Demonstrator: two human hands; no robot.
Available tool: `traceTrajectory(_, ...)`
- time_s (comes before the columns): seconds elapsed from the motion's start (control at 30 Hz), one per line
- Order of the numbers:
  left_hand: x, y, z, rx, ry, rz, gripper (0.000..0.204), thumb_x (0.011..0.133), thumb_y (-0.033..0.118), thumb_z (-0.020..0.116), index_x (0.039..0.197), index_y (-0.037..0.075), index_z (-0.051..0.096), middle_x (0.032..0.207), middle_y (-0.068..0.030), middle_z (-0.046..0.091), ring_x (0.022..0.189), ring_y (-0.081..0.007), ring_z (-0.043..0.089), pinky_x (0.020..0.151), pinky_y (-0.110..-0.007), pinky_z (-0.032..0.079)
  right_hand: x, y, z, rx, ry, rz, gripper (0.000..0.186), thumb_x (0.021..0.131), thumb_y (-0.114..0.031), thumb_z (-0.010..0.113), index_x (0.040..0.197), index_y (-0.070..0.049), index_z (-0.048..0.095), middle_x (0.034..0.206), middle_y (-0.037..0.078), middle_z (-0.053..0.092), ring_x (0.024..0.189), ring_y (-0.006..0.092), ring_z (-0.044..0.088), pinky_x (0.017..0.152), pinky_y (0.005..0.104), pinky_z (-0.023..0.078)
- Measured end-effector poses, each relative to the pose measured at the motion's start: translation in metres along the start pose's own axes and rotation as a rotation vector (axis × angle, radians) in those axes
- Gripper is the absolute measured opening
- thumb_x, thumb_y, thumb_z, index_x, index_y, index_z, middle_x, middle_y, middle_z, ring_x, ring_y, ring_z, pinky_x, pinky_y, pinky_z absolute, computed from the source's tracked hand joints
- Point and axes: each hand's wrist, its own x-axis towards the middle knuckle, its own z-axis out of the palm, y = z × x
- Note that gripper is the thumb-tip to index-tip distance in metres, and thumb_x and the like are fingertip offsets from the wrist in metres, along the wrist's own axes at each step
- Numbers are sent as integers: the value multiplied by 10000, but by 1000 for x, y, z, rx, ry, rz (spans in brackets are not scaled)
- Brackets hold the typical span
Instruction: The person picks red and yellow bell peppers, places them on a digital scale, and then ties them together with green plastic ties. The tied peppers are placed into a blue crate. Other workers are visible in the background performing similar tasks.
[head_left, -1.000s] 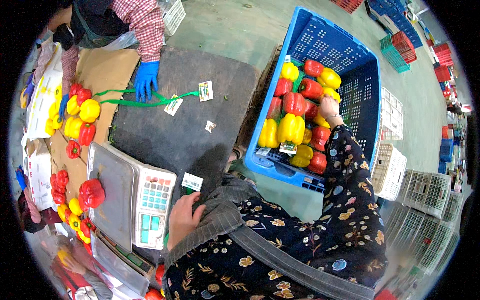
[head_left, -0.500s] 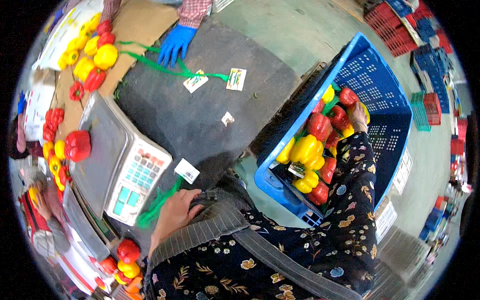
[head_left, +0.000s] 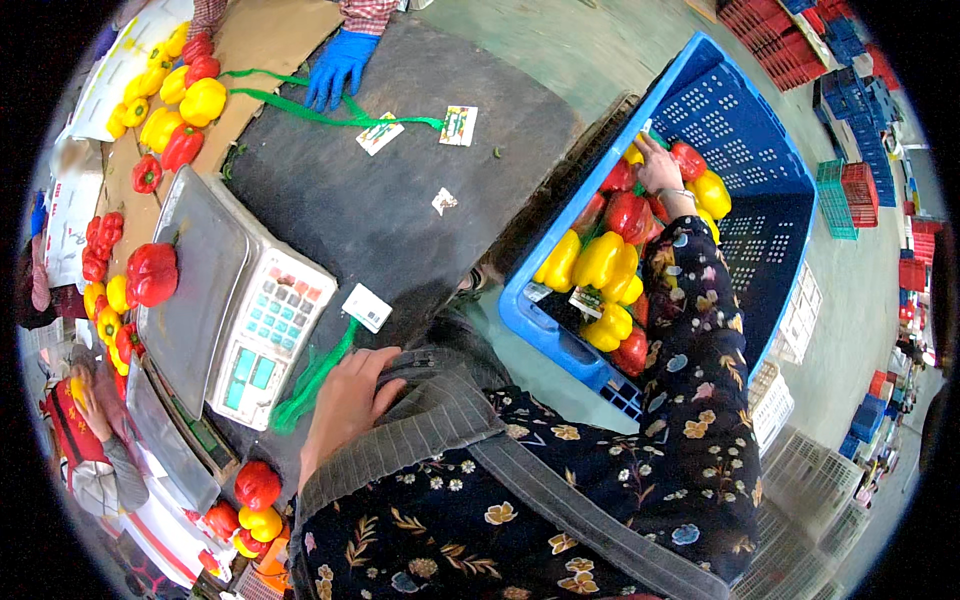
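Observation:
My right hand (head_left: 660, 170) reaches into the blue crate (head_left: 735, 140), among red and yellow bell peppers in green netting. Its fingers are bent and drawn together by the crate's left wall, next to a yellow pepper and a small white tag; what they grip is hidden. Near it lie a red bell pepper (head_left: 629, 217) and a yellow bell pepper (head_left: 598, 260). My left hand (head_left: 350, 400) lies with fingers extended and nothing held, at the near edge of the dark table (head_left: 420, 210). Beside it is green netting (head_left: 315, 385) with a white tag (head_left: 367, 308).
A weighing scale (head_left: 270, 330) stands at the left with a red bell pepper (head_left: 152, 274) on its plate. Across the table, a co-worker's blue-gloved hand (head_left: 341, 68) touches green netting with printed tags (head_left: 459, 126). Loose peppers (head_left: 204, 101) lie on cardboard. Stacked crates (head_left: 765, 45) stand far right.
My right hand has moved up and left inside the crate, from the right side of the peppers to near the left wall. My left hand stays by the table edge. The view has shifted slightly.

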Motion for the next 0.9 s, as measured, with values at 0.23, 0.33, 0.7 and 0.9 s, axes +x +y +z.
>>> traceTrajectory(0.23,0,6,-11,6,44,159,336,804,191,648,1102,59,567,962,-131,600,898,-318,567,767,-401,456,-100,-88,-3,-158,-113,-411,350,756,-242,557,1068,-112,649,1204,105,578,1201,293,464,1051,466,303)
traceTrajectory(0.33,-7,-1,-11,36,36,117,339,812,220,638,1104,65,564,956,-126,598,892,-320,565,765,-408,453,-100,-92,-23,-17,26,-370,396,783,-289,552,1127,-102,614,1227,76,564,1236,292,434,1064,474,282)
traceTrajectory(0.7,-17,-29,-11,54,52,107,367,834,284,620,1133,83,551,965,-111,593,938,-308,572,792,-414,463,-113,-235,-194,911,605,-309,175,935,-42,489,1083,1,573,1029,61,598,933,145,564,848,262,455)
traceTrajectory(0.9,-34,-54,-28,-162,151,120,334,868,278,600,1130,77,552,997,-125,608,924,-303,596,794,-400,481,-87,-432,-160,994,-14,-625,121,835,-136,674,841,-19,642,661,32,597,583,94,524,551,260,438)
